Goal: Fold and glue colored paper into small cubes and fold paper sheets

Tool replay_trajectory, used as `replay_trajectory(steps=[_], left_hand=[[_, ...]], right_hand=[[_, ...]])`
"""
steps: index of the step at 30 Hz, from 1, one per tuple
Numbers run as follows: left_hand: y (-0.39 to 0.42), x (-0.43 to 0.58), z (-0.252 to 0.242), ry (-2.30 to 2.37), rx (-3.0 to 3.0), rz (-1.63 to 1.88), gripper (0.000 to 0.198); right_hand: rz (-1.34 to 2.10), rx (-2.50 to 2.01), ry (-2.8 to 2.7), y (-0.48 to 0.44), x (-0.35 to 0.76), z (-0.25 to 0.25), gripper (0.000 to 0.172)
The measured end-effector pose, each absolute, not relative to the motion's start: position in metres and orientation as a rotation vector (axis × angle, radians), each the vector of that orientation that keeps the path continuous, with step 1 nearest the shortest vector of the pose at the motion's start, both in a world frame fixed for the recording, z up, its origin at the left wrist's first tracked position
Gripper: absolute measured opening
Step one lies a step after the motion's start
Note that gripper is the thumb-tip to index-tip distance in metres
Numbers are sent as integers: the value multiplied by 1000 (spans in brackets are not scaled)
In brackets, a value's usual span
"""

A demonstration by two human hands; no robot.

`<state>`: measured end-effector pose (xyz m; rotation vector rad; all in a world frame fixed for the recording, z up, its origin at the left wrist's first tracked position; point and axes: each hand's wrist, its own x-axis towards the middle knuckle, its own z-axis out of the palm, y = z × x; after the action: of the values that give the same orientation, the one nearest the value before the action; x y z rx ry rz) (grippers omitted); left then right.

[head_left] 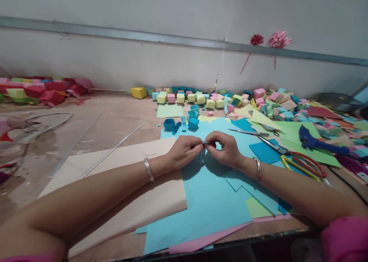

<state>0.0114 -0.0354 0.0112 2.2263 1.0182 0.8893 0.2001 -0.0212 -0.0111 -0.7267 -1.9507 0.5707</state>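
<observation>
My left hand (184, 151) and my right hand (225, 149) meet over the light blue paper sheet (212, 208). Pinched between their fingertips is a small strip of blue paper (205, 142), mostly hidden by the fingers. Just beyond the hands sit a dark blue folded paper box (169, 124), a zigzag-folded blue strip (176, 128) and a light blue paper box (192, 114). Under my left forearm lies a beige paper sheet (138, 185).
Scissors with red and yellow handles (301, 164) lie right of my hands, near a blue glue gun (322, 143). Rows of small paper boxes (180, 98) line the wall. Red boxes (54, 91) are piled at left. Two clear sticks (115, 149) lie at left.
</observation>
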Motion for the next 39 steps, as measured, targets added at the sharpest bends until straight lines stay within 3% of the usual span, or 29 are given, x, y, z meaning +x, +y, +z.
replay_trajectory(steps=[10,19,28,34,39], left_hand=[[-32,10,14,1010,1730,823,27],[-31,11,10,1013,1986,934,36],[-30,11,7,987,1844,838,27],[-32,12,10,1012,1642,819,22],[-32,13,12,1015,1551,830,19]], right_hand=[[700,-593,-1861,-16,199,-10,9],[820,-669,-1788,-18,196,-11,12],[969,-822,-1665,-23,192,-3,5],[904,-759,-1720,-19,194,-6,10],[653,-608,-1918,-14,200,-7,17]])
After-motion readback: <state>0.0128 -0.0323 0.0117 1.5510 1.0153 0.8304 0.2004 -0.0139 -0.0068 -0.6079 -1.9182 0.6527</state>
